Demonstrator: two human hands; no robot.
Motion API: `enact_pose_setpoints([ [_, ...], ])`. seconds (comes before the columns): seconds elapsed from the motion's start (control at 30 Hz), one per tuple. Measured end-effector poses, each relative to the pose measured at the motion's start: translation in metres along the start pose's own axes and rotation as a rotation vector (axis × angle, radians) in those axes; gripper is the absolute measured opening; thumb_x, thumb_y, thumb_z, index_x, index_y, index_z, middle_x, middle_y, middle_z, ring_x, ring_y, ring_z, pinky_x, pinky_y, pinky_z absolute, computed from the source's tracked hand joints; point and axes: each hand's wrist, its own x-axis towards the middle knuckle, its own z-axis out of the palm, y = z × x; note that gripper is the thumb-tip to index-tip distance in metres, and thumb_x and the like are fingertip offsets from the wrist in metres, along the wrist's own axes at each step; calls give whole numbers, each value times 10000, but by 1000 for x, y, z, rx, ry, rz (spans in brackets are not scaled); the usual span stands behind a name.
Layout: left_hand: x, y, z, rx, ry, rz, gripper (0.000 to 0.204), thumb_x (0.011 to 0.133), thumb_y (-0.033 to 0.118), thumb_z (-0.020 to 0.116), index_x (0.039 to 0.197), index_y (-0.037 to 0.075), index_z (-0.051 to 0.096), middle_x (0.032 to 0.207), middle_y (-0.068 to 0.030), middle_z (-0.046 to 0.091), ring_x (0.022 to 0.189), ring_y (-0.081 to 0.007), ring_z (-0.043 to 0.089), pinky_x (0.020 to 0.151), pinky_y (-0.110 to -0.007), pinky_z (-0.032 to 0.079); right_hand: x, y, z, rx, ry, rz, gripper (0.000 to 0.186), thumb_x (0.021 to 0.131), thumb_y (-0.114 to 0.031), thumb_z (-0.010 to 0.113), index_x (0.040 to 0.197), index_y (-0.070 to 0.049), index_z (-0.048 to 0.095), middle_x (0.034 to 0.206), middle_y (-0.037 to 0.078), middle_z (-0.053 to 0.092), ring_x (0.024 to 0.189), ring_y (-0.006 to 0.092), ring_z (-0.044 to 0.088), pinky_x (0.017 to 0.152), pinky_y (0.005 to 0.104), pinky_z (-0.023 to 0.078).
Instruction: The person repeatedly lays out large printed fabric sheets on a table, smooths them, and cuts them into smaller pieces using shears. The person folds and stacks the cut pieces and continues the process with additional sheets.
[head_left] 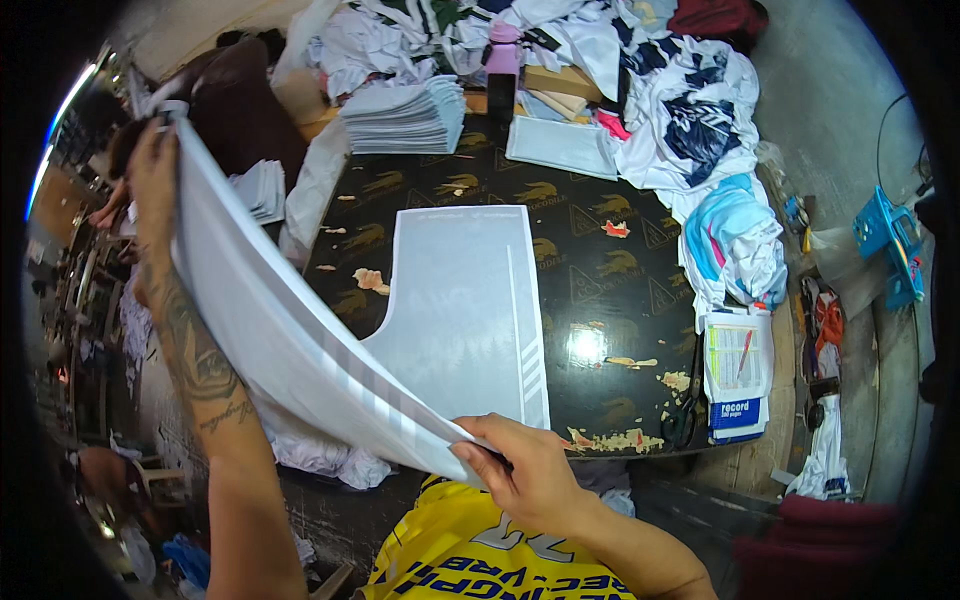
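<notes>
A light grey-white fabric panel with paler stripes is stretched on a slant between my hands. My left hand, raised at the far left, has its fingers closed round the panel's upper end. At the near edge of the table, my right hand pinches the lower end between thumb and fingers. Under and beyond the held cloth, a grey cut panel with white stripes and a curved notch on its left side lies flat on the dark table. The held cloth hides its lower left part.
Stacked pale panels stand at the back, beside a pink-topped bottle. Heaped white garments line the back and right. Scissors lie by a notebook with a pen on it. A blue plastic item is farther right.
</notes>
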Motion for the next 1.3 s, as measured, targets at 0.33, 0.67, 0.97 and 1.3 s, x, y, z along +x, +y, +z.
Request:
enact_pose_setpoints([
  [0.33, -203, -13, 395, -128, -889, 0, 459, 1017, 284, 740, 1371, -5, 693, 1354, -231, 719, 1289, -390, 673, 1110, -436, 507, -57, 172, 39, -253, 127, 769, 236, 1056, -221, 668, 1013, 10, 642, 761, 269, 665, 758, 513, 662, 655, 531, 490],
  [0.67, -222, 46, 455, -204, -996, -21, 469, 1008, 290, 736, 1367, -9, 695, 1367, -232, 714, 1310, -382, 668, 1107, -438, 507, -84, 198, 49, -85, 432, 958, 143, 1023, -114, 696, 1004, 28, 700, 812, 199, 746, 729, 389, 725, 695, 452, 546],
  [0.97, -271, 73, 521, -84, -981, 69, 458, 1033, 319, 695, 1420, 74, 682, 1379, -203, 716, 1279, -393, 679, 1078, -468, 518, -97, 209, 43, -253, 693, 892, 160, 968, -73, 761, 1073, 23, 689, 807, 131, 716, 662, 229, 666, 658, 375, 532],
  [1.3, -474, 244, 159, -402, -1410, 200, 641, 789, 469, 885, 1258, 110, 636, 1307, -123, 626, 1304, -338, 559, 1144, -558, 350, -80, 203, 17, -347, 458, 697, 156, 982, -48, 723, 1086, -24, 609, 809, 129, 631, 697, 290, 625, 742, 408, 568],
])
